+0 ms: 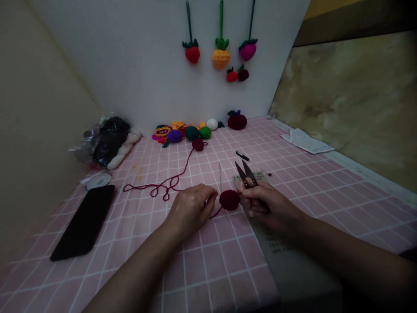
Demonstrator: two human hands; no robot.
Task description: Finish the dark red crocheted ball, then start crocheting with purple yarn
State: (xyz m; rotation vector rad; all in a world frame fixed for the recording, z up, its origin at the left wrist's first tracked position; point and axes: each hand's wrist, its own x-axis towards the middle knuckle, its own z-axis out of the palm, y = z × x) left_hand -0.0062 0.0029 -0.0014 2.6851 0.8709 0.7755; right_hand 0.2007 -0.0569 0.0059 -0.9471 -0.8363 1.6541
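Note:
My right hand (260, 200) is wrapped round a pair of dark thread snips (243, 174), their two blades apart and pointing up and away. Just left of its fingers sits a small dark red crocheted piece (230, 200), with a short yarn tail at its lower left. My left hand (193, 204) is closed in a pinch beside that piece; what its fingertips hold is too small to make out. A thin crochet hook or needle (220, 174) shows behind the piece. Dark red yarn (167, 184) loops across the cloth beyond my left hand to a small yarn ball (197, 144).
A black phone (84, 224) lies at left, near a bagged bundle of dark yarn (112, 141). Several coloured yarn balls (191, 133) line the back. A pen (242, 155), papers (306, 140) and a handwritten sheet (276, 245) lie right. Crocheted fruits (220, 58) hang on the wall.

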